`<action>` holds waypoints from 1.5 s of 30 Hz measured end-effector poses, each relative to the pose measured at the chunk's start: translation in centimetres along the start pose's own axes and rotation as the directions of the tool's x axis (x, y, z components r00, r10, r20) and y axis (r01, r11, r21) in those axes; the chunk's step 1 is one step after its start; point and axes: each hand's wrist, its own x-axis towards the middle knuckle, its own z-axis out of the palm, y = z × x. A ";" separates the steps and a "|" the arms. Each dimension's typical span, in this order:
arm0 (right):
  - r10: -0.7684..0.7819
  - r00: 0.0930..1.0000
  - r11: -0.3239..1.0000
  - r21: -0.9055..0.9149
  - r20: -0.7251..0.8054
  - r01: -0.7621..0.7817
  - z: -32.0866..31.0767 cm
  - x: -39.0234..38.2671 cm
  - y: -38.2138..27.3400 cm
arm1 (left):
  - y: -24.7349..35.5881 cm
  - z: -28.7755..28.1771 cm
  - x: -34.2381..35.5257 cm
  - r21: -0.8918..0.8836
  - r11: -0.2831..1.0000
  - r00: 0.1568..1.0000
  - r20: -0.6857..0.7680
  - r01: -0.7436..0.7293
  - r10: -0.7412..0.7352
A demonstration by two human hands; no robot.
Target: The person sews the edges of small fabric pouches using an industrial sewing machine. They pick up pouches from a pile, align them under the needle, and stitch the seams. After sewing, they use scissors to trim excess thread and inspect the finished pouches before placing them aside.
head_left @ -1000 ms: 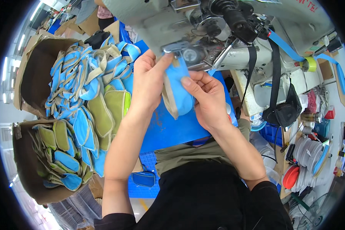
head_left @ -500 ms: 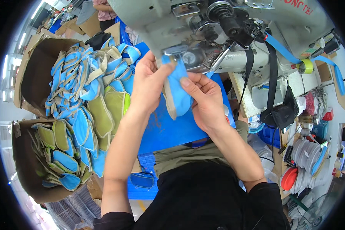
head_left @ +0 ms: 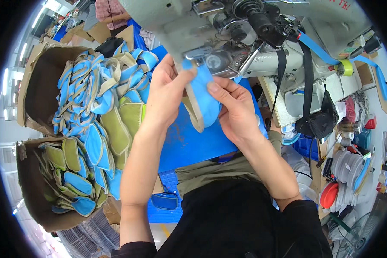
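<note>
In the upper centre of the frame, the left hand (head_left: 169, 89) pinched the blue fabric piece (head_left: 205, 102) by the sewing machine (head_left: 256, 41), the right hand (head_left: 236, 105) pinched its side; keeping it flat seemed wise.

Between my left hand (head_left: 170, 88) and my right hand (head_left: 238, 107) I pinch a soft, bright-blue fabric piece (head_left: 205, 102) with beige edging (head_left: 195, 112), slightly curved, its rounded lower end pointing toward me and its upper end right by the sewing machine (head_left: 245, 38).
</note>
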 end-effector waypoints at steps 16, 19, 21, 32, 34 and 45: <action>-0.033 0.999 0.999 0.000 -0.025 0.033 0.3 0.2 0.7 | 0.2 -0.2 1.1 0.009 1.000 1.000 -0.016 0.012 -0.012; -0.032 0.999 0.999 -0.010 0.010 0.032 0.0 0.2 0.7 | 0.0 -0.5 1.2 -0.006 1.000 1.000 -0.014 0.019 -0.019; -0.028 1.000 1.000 -0.009 0.002 0.028 -0.1 0.3 0.9 | 0.2 -0.4 1.3 -0.001 1.000 1.000 -0.016 -0.001 0.001; -0.053 0.998 0.999 0.004 -0.033 0.054 0.8 0.1 0.9 | 0.1 -0.6 1.7 -0.006 1.000 1.000 -0.007 -0.023 0.023; -0.068 0.997 0.998 0.001 -0.035 0.068 0.7 0.0 1.0 | 0.0 -0.9 1.7 0.004 1.000 1.000 0.010 -0.015 0.015; -0.187 0.975 0.771 -0.597 0.116 0.219 0.0 -4.4 -3.0 | -1.0 -1.8 3.4 -0.088 0.996 1.000 0.018 0.008 -0.007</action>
